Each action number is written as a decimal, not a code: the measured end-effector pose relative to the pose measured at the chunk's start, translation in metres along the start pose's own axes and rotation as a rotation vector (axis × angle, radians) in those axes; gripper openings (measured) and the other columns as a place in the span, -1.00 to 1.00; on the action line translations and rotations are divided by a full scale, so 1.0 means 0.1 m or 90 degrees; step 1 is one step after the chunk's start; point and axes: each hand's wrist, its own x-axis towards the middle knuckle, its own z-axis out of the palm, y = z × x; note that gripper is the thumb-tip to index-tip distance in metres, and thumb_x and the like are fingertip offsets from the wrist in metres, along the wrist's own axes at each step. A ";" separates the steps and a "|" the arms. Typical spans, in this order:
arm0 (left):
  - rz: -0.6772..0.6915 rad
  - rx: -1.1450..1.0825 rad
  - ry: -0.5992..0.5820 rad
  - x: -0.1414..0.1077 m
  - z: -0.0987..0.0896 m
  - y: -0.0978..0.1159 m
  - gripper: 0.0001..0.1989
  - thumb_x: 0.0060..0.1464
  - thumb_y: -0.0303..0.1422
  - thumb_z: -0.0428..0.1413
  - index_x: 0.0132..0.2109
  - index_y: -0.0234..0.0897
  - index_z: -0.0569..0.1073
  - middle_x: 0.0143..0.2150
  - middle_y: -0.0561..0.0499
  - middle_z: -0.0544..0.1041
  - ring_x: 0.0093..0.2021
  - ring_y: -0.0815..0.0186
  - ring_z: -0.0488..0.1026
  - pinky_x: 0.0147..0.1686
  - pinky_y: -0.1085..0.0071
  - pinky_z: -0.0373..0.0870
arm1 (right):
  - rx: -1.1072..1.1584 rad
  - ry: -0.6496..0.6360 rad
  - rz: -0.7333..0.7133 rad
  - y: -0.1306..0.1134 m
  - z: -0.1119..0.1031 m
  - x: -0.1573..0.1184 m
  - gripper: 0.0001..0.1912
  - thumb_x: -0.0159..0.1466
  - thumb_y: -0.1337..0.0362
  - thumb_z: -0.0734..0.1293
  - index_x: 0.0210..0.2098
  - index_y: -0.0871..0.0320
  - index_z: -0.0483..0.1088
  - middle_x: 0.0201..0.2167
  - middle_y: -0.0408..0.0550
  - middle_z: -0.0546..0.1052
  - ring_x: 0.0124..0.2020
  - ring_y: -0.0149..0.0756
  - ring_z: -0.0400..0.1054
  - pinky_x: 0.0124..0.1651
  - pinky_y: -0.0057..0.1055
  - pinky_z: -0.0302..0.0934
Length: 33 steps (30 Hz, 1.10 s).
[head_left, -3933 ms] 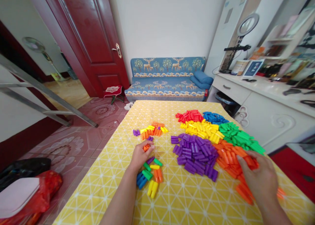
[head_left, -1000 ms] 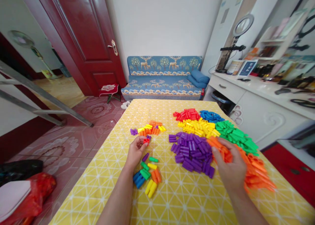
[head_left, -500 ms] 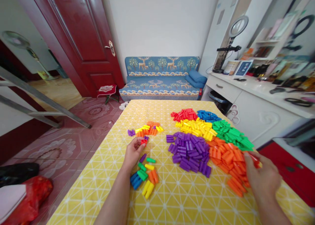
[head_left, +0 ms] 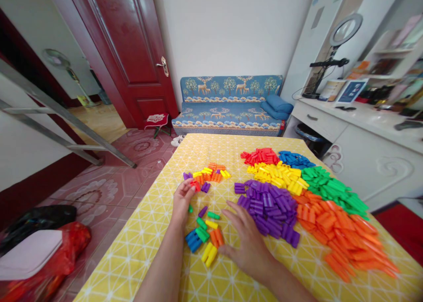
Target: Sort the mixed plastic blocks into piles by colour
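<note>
My left hand (head_left: pixel 181 201) is over the left part of the table, thumb and fingers pinched on a red plastic building block (head_left: pixel 195 185) shaped like joined tubes. A purple block (head_left: pixel 205 187) lies just right of it. My right hand (head_left: pixel 247 240) hangs over the table's middle with its fingers apart and nothing in them. Left of those fingers are loose pieces: an orange block (head_left: pixel 217 238), a yellow block (head_left: pixel 209 254), a blue block (head_left: pixel 193 241) and a green block (head_left: pixel 202 234). Beyond my left hand lies a small mixed group with orange blocks (head_left: pixel 217 166) on top.
Sorted heaps fill the table's right side: purple blocks (head_left: pixel 269 207), orange blocks (head_left: pixel 343 231), green blocks (head_left: pixel 330 187), yellow blocks (head_left: pixel 277 174), red blocks (head_left: pixel 261 156) and blue blocks (head_left: pixel 295 159). A yellow patterned cloth (head_left: pixel 132 253) covers the table. A blue sofa (head_left: pixel 228 110) stands behind.
My right hand has come from the orange heap at the right to the middle, and its fingers are now spread. My left hand still pinches the red block. The view has shifted.
</note>
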 end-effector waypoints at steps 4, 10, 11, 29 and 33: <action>-0.010 -0.137 0.084 0.05 -0.07 0.07 -0.56 -0.16 -0.26 0.32 -0.09 -0.27 0.47 -0.16 -0.05 0.59 -0.17 0.27 0.54 -0.13 0.37 0.41 | -0.006 -0.204 -0.083 -0.27 0.35 0.02 -0.04 -0.09 0.01 0.53 0.25 -0.20 0.13 0.40 -0.07 -0.10 0.39 0.09 -0.26 0.29 0.21 -0.23; -0.017 -0.203 0.128 0.10 -0.16 0.08 -0.59 -0.15 -0.29 0.30 -0.09 -0.20 0.47 -0.23 0.01 0.60 -0.27 0.39 0.54 -0.14 0.42 0.40 | -0.093 -0.135 -0.023 -0.04 0.56 0.47 -0.44 0.14 0.14 0.43 0.13 -0.20 0.32 0.36 -0.10 0.05 0.39 0.04 -0.24 0.29 0.24 -0.35; -0.022 -0.213 0.129 0.11 -0.16 0.07 -0.60 -0.15 -0.29 0.31 -0.10 -0.20 0.47 -0.24 0.02 0.59 -0.27 0.40 0.53 -0.14 0.43 0.40 | -0.116 -0.105 0.011 0.03 0.58 0.57 -0.43 0.14 0.18 0.43 0.13 -0.16 0.33 0.36 -0.06 0.07 0.38 0.07 -0.22 0.29 0.24 -0.34; 0.069 0.093 -0.009 0.06 0.33 0.38 -0.60 -0.16 -0.26 0.33 -0.12 -0.25 0.51 -0.25 -0.03 0.60 -0.22 0.23 0.54 -0.17 0.34 0.47 | -0.071 0.042 0.107 0.32 0.74 0.80 -0.43 0.16 0.25 0.33 0.18 0.09 0.30 0.31 0.05 0.17 0.33 0.00 -0.03 0.31 0.01 -0.11; 0.007 0.111 -0.108 0.43 0.82 0.43 -0.57 -0.18 -0.23 0.33 -0.12 -0.29 0.52 -0.33 -0.02 0.59 -0.31 0.24 0.54 -0.31 0.35 0.51 | -0.056 0.056 0.094 0.34 0.75 0.78 -0.41 0.13 0.31 0.31 0.18 0.13 0.29 0.31 0.10 0.16 0.32 0.00 -0.02 0.28 0.03 -0.07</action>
